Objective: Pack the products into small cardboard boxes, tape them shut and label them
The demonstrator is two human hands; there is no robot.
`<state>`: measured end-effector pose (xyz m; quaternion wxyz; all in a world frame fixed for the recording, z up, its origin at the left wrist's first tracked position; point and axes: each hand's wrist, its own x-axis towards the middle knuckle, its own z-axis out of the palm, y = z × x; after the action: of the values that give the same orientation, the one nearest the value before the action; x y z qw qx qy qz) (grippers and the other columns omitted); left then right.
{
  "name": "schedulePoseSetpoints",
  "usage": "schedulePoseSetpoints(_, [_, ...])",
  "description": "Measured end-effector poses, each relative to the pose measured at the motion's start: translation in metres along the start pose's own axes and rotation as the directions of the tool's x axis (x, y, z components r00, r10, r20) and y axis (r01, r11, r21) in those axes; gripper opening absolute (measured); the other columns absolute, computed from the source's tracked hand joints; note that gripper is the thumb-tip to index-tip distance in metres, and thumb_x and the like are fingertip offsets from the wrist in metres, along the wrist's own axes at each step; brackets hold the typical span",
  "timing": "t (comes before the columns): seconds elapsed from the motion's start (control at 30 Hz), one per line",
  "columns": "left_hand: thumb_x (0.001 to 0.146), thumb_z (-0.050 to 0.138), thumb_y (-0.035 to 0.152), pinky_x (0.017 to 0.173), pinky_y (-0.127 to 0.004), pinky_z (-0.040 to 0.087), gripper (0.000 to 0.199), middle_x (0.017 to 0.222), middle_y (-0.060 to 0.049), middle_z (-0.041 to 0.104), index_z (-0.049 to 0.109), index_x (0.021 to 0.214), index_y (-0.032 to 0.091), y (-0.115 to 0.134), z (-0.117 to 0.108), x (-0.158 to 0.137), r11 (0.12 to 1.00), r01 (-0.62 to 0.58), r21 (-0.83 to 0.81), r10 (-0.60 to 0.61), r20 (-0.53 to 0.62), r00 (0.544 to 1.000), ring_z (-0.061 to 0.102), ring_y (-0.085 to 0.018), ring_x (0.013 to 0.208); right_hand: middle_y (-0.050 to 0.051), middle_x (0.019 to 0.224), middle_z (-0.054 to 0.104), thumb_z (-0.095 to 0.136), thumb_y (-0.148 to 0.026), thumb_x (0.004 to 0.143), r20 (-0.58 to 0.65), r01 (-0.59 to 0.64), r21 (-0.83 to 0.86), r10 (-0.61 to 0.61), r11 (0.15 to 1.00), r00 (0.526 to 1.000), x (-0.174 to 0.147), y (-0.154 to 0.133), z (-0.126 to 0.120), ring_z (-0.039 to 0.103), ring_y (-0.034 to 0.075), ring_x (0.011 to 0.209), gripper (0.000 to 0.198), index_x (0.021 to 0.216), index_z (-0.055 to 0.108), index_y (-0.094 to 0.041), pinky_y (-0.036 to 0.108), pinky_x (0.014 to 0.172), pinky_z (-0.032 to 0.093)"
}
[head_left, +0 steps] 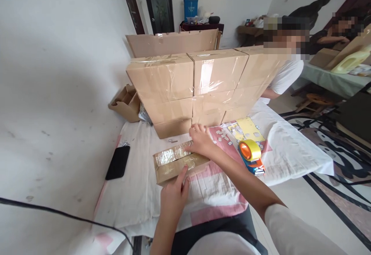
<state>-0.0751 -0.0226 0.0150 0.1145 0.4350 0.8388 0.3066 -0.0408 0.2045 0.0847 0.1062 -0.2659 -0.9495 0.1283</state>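
A small brown cardboard box (171,170) lies flat on the cloth-covered table, shiny clear tape running along its top. My left hand (174,195) grips its near side, with the index finger stretched over the top; the other fingertips are mostly hidden. Across the right end reaches my right hand (199,141), its thumb on the taped top and its fingers bent over the far edge. To the right stands a tape dispenser (255,166) carrying a yellow tape roll (251,149).
Stacked taped cartons (165,81) form a wall behind the box. A black phone (118,163) lies left, near an open carton (126,104) by the wall. Paper scraps (224,136) dot the pink-and-white tablecloth (139,204). A person in a white sleeve (286,77) is behind the cartons; another sits farther right.
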Motion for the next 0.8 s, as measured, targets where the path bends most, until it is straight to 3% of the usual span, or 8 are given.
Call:
schedulePoseSetpoints(0.07, [0.093, 0.051, 0.039, 0.054, -0.026, 0.030, 0.043, 0.056, 0.000, 0.065, 0.064, 0.134, 0.034, 0.002, -0.001, -0.001, 1.000, 0.003, 0.000, -0.003, 0.004, 1.000, 0.059, -0.018, 0.052, 0.020, 0.134, 0.054, 0.065, -0.029, 0.088, -0.243, -0.174, -0.080, 0.150, 0.981, 0.958, 0.001, 0.027, -0.011, 0.045, 0.037, 0.125, 0.027, 0.111, 0.063, -0.015, 0.054, 0.108, 0.028])
schedulePoseSetpoints(0.13, [0.094, 0.050, 0.040, 0.054, -0.026, 0.033, 0.044, 0.056, 0.002, 0.065, 0.062, 0.136, 0.033, 0.002, 0.000, -0.002, 1.000, -0.008, 0.024, 0.008, 0.010, 1.000, 0.061, -0.017, 0.052, 0.018, 0.127, 0.058, 0.059, -0.026, 0.091, -0.412, -0.331, -0.034, 0.288, 0.943, 0.864, -0.005, 0.072, -0.025, 0.049, 0.034, 0.119, 0.019, 0.106, 0.064, -0.016, 0.050, 0.103, 0.032])
schedulePoseSetpoints(0.27, [0.098, 0.048, 0.038, 0.052, -0.023, 0.035, 0.045, 0.055, 0.006, 0.063, 0.056, 0.141, 0.030, -0.005, 0.008, -0.009, 0.984, -0.101, 0.149, 0.110, -0.050, 0.993, 0.060, -0.013, 0.049, 0.016, 0.116, 0.062, 0.063, -0.029, 0.087, -0.456, -0.518, 0.109, 0.506, 0.848, 0.732, -0.051, 0.181, -0.049, 0.054, 0.031, 0.106, 0.014, 0.098, 0.065, -0.019, 0.044, 0.090, 0.037])
schedulePoseSetpoints(0.37, [0.099, 0.050, 0.037, 0.052, -0.022, 0.037, 0.041, 0.056, 0.006, 0.065, 0.060, 0.137, 0.028, -0.015, 0.017, -0.016, 0.963, -0.174, 0.203, 0.207, -0.150, 0.967, 0.061, -0.010, 0.048, 0.017, 0.106, 0.067, 0.064, -0.023, 0.086, -0.396, -0.569, 0.145, 0.574, 0.810, 0.716, -0.100, 0.239, -0.056, 0.057, 0.027, 0.094, 0.006, 0.090, 0.066, -0.018, 0.040, 0.082, 0.039])
schedulePoseSetpoints(0.47, [0.099, 0.051, 0.036, 0.050, -0.022, 0.037, 0.041, 0.059, 0.008, 0.067, 0.057, 0.139, 0.027, -0.026, 0.025, -0.023, 0.953, -0.231, 0.195, 0.258, -0.127, 0.958, 0.060, -0.009, 0.046, 0.014, 0.090, 0.071, 0.064, -0.017, 0.085, -0.300, -0.583, 0.180, 0.608, 0.792, 0.735, -0.131, 0.272, -0.052, 0.061, 0.024, 0.080, 0.006, 0.079, 0.066, -0.019, 0.035, 0.071, 0.042])
schedulePoseSetpoints(0.57, [0.100, 0.049, 0.037, 0.049, -0.023, 0.037, 0.046, 0.061, 0.010, 0.067, 0.049, 0.144, 0.028, -0.030, 0.031, -0.029, 0.966, -0.164, 0.198, 0.190, -0.117, 0.975, 0.059, -0.009, 0.045, 0.012, 0.085, 0.072, 0.061, -0.015, 0.087, -0.216, -0.580, 0.200, 0.612, 0.790, 0.760, -0.139, 0.294, -0.042, 0.062, 0.021, 0.074, 0.012, 0.078, 0.069, -0.019, 0.032, 0.066, 0.043])
schedulePoseSetpoints(0.67, [0.099, 0.048, 0.040, 0.048, -0.024, 0.037, 0.053, 0.064, 0.009, 0.068, 0.039, 0.151, 0.028, -0.024, 0.032, -0.031, 0.977, -0.078, 0.199, 0.103, -0.117, 0.988, 0.058, -0.010, 0.044, 0.012, 0.097, 0.073, 0.060, -0.016, 0.087, -0.177, -0.583, 0.174, 0.608, 0.794, 0.774, -0.134, 0.314, -0.032, 0.063, 0.020, 0.082, 0.014, 0.084, 0.073, -0.018, 0.029, 0.071, 0.045])
schedulePoseSetpoints(0.8, [0.097, 0.048, 0.041, 0.047, -0.024, 0.039, 0.060, 0.065, 0.006, 0.069, 0.033, 0.154, 0.030, -0.017, 0.029, -0.029, 0.981, -0.023, 0.193, 0.049, -0.133, 0.990, 0.061, -0.013, 0.046, 0.013, 0.109, 0.070, 0.059, -0.018, 0.086, -0.168, -0.655, 0.101, 0.662, 0.749, 0.731, -0.136, 0.338, -0.025, 0.062, 0.023, 0.095, 0.020, 0.096, 0.077, -0.018, 0.031, 0.080, 0.044])
